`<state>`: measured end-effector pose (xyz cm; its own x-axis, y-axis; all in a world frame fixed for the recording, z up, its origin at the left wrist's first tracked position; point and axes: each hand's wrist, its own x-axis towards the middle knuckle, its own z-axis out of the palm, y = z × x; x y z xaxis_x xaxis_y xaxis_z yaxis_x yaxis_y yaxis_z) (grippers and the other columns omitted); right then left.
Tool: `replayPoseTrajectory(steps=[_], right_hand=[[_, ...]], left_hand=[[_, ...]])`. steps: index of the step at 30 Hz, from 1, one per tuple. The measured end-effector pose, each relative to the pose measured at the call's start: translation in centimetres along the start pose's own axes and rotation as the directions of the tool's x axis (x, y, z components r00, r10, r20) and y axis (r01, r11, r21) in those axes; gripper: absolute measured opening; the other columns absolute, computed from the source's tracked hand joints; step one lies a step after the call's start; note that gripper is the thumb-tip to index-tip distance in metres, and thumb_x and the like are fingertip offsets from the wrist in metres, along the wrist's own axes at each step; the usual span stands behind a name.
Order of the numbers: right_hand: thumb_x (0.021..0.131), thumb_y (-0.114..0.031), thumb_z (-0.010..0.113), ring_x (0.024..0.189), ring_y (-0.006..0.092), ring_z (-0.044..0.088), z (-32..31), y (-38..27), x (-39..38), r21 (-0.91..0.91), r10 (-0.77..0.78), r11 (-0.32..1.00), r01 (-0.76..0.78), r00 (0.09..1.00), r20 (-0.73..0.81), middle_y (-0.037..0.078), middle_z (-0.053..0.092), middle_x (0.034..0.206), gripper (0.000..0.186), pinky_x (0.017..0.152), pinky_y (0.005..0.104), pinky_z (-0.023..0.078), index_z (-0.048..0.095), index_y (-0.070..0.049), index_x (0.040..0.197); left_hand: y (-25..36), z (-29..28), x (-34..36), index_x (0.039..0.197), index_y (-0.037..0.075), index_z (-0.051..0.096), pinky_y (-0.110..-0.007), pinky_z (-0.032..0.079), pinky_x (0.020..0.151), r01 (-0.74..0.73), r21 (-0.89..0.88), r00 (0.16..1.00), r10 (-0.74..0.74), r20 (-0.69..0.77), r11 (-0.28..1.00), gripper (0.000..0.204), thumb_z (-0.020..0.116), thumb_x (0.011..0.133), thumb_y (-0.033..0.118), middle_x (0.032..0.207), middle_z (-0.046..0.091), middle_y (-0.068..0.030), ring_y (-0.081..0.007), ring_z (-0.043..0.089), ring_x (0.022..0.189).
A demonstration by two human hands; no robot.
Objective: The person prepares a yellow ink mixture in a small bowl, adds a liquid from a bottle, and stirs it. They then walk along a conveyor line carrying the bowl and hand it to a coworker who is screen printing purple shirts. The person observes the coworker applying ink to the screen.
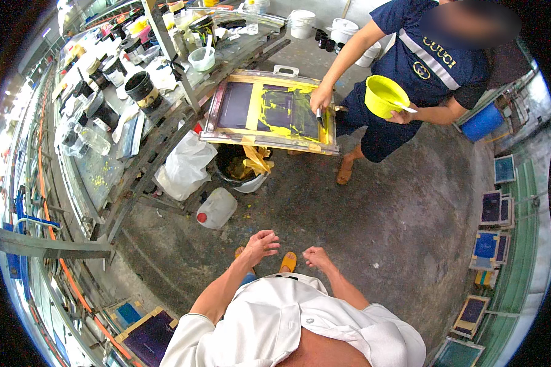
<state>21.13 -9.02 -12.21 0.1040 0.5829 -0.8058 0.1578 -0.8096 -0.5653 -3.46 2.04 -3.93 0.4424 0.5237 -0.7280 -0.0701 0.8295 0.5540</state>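
Note:
My left hand hovers in front of my body with its fingers loosely apart and nothing in it. To its right is my right hand, its fingers curled in, with nothing visible in them. Neither hand touches anything. Farther off, a co-worker's hand holds a scraper against a screen-printing frame whose mesh is smeared with yellow ink. The co-worker's other hand carries a yellow tub with a white stick in it. Nearest to my hands is a translucent plastic jug with a red cap.
A workbench crowded with ink pots runs along the left. Below the frame stand a bucket and a white plastic bag. More screen frames lean along the right wall, and another frame sits at lower left.

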Motion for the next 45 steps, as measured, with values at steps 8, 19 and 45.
replayPoseTrajectory(steps=[8, 19, 45], right_hand=[[0.089, -0.026, 0.067, 0.068, 0.0104, 0.063, -0.2, -0.2, -0.2, -0.060, 0.007, 0.998, -0.008, 1.000, -0.010, 0.003, 0.066, 0.084, 0.026, 0.055, 0.0256, 0.053, 0.066, -0.003, 0.103], [0.090, -0.025, 0.066, 0.065, 0.0103, 0.063, -0.1, 1.5, 0.5, -0.106, 0.047, 0.993, -0.048, 0.999, -0.015, 0.004, 0.068, 0.084, 0.026, 0.052, 0.0252, 0.052, 0.066, -0.003, 0.102], [0.088, -0.024, 0.067, 0.065, 0.0119, 0.064, 0.0, 2.1, 1.1, -0.089, 0.053, 0.995, -0.053, 0.999, -0.001, 0.004, 0.067, 0.083, 0.023, 0.051, 0.0260, 0.053, 0.066, -0.004, 0.099]], left_hand=[[-0.2, -0.8, -1.0, 0.130, 0.007, 0.045, -0.039, 0.053, 0.084, 0.004, -0.032, 0.999, -0.006, -0.041, 0.999, 0.050, 0.065, 0.093, 0.032, 0.119, 0.059, -0.0096, -0.0216, 0.062, 0.101], [-2.2, -2.9, -0.9, 0.132, 0.007, 0.044, -0.042, 0.053, 0.086, 0.015, -0.070, 0.998, -0.019, -0.062, 0.997, 0.052, 0.066, 0.092, 0.032, 0.123, 0.057, -0.0112, -0.0246, 0.062, 0.103], [-3.2, -4.0, -2.0, 0.133, 0.008, 0.043, -0.042, 0.053, 0.085, 0.050, -0.113, 0.988, -0.066, -0.138, 0.992, 0.048, 0.062, 0.094, 0.030, 0.123, 0.058, -0.0117, -0.0256, 0.062, 0.104]])
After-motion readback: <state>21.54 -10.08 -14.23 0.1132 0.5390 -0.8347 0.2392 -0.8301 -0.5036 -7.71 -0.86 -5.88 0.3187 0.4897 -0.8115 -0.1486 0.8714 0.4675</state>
